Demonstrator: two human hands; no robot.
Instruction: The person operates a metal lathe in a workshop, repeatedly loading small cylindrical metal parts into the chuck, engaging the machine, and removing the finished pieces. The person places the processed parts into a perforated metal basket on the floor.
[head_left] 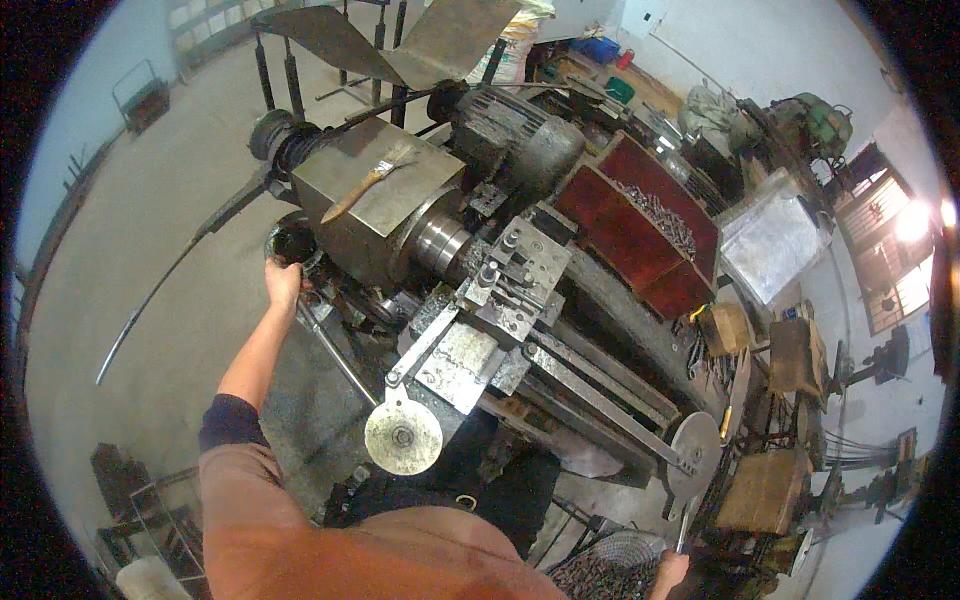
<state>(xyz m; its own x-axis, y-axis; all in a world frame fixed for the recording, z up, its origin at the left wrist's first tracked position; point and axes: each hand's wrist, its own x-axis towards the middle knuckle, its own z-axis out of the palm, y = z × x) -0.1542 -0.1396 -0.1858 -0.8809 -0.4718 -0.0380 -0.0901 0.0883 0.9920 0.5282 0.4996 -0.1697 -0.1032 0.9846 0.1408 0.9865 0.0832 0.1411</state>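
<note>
In front of me stands a small metal lathe (pixel 375 175) with a boxy headstock and a bright round chuck (pixel 440 245). My left hand (pixel 285 283) is at its left side, by the near rim of a dark round cup (pixel 292 240). The fingers there look curled, but what they grip is hidden. Low at the right, my right hand (pixel 670 573) is closed at the end of a metal lever handle (pixel 684 528), below a round disc (pixel 695 450). Another pale disc (pixel 403 437) sits on an arm of the tool slide (pixel 515 285).
A wooden-handled brush (pixel 365 190) lies on the headstock. Behind the slide is a dark red tray (pixel 640 170) with small metal parts. A wire basket (pixel 615 560) of dark pieces stands near my right hand. A long lever (pixel 165 285) juts out left.
</note>
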